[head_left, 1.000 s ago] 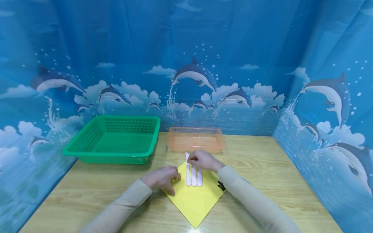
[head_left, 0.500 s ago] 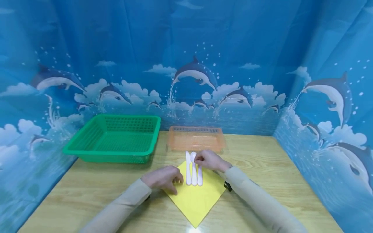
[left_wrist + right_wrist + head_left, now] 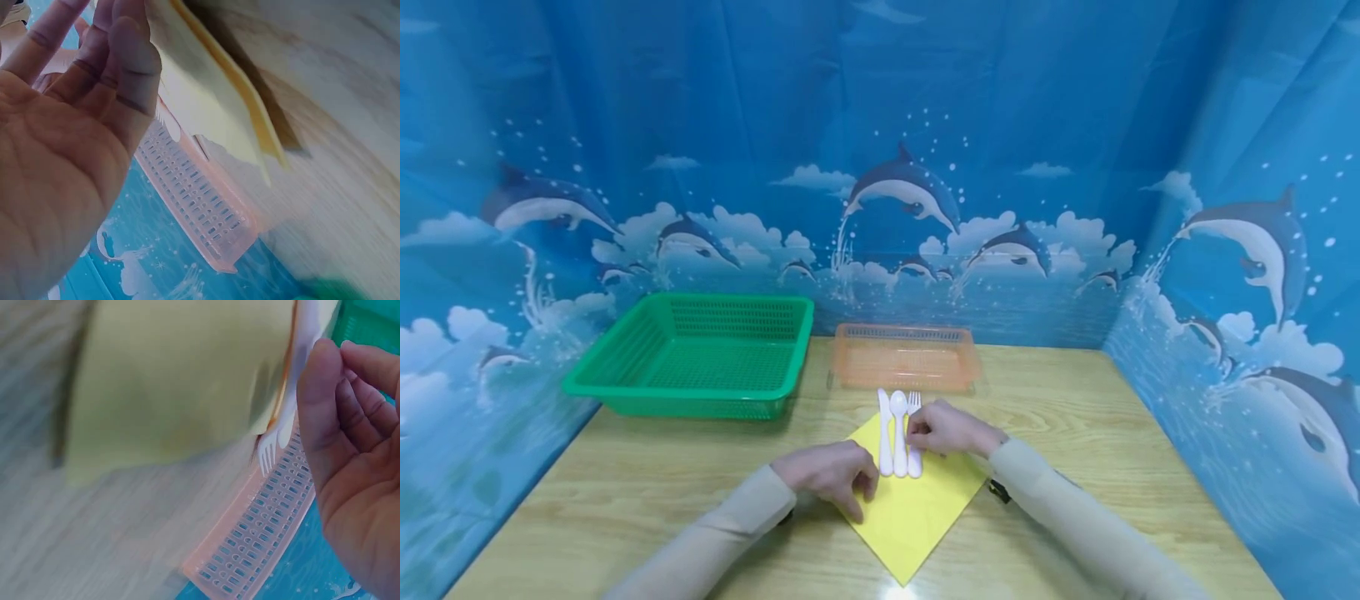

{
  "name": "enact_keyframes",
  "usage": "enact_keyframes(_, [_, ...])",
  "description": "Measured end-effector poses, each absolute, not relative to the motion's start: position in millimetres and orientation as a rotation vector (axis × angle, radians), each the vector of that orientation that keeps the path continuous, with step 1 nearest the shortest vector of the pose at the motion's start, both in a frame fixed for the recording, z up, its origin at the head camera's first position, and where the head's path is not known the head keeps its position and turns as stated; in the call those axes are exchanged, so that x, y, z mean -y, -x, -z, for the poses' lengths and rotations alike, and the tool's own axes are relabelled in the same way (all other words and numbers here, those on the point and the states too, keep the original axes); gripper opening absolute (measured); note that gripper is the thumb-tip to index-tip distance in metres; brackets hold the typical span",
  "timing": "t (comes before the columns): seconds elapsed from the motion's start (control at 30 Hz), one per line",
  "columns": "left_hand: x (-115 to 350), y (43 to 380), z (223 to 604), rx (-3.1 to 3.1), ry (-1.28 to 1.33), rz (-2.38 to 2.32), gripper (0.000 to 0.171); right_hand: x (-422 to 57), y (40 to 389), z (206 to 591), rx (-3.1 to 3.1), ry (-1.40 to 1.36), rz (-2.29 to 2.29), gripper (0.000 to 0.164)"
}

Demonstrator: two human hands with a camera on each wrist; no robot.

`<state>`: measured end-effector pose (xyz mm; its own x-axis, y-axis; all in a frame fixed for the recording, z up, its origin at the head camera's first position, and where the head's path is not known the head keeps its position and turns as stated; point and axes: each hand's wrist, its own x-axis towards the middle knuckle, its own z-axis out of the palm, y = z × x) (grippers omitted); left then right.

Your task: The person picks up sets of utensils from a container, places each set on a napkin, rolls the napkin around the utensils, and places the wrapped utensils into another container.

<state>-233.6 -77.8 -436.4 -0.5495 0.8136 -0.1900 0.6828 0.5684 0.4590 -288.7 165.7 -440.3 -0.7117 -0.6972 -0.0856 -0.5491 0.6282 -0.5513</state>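
A folded yellow napkin (image 3: 902, 533) lies on the table, one corner towards me. Side by side on its far half lie a white knife (image 3: 885, 442), a white spoon (image 3: 899, 405) and a white fork (image 3: 914, 401), heads pointing away. My right hand (image 3: 955, 429) is over the fork's handle. In the right wrist view its thumb and index tips nearly meet beside the fork (image 3: 267, 450), with nothing clearly between them. My left hand (image 3: 831, 473) is at the napkin's left edge, its fingers loosely bent and holding nothing; exact contact cannot be told.
An orange perforated basket (image 3: 904, 381) stands just beyond the cutlery. To its left is a larger green basket (image 3: 692, 408). Blue curtains (image 3: 1000, 67) with dolphins enclose the back and sides of the wooden table (image 3: 1075, 442).
My right hand has moved rightwards and nearer from the knife, past the spoon, to the fork, uncovering the heads. My left hand has shifted slightly right and nearer. The cutlery stays in its row.
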Motion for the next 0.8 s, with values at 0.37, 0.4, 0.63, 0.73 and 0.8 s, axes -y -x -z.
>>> enact_keyframes(0.37, [78, 231, 438, -2.409, -1.169, -0.354, 0.028, -173, 274, 447, -2.460, 0.946, 0.706, 0.019])
enact_keyframes(0.4, [79, 231, 438, -2.404, -1.167, -0.355, 0.028, -174, 273, 448, -2.449, 0.937, 0.704, 0.019])
enact_keyframes(0.63, [77, 231, 435, -2.388, -1.137, -0.360, 0.021, -180, 268, 452, -2.439, 0.989, 0.671, 0.022])
enact_keyframes(0.73, [75, 230, 434, -2.395, -1.104, -0.350, 0.022, -183, 264, 450, -2.448, 1.049, 0.615, 0.019])
enact_keyframes(0.8, [74, 230, 434, -2.404, -1.085, -0.349, 0.022, -183, 261, 447, -2.447, 1.092, 0.573, 0.018])
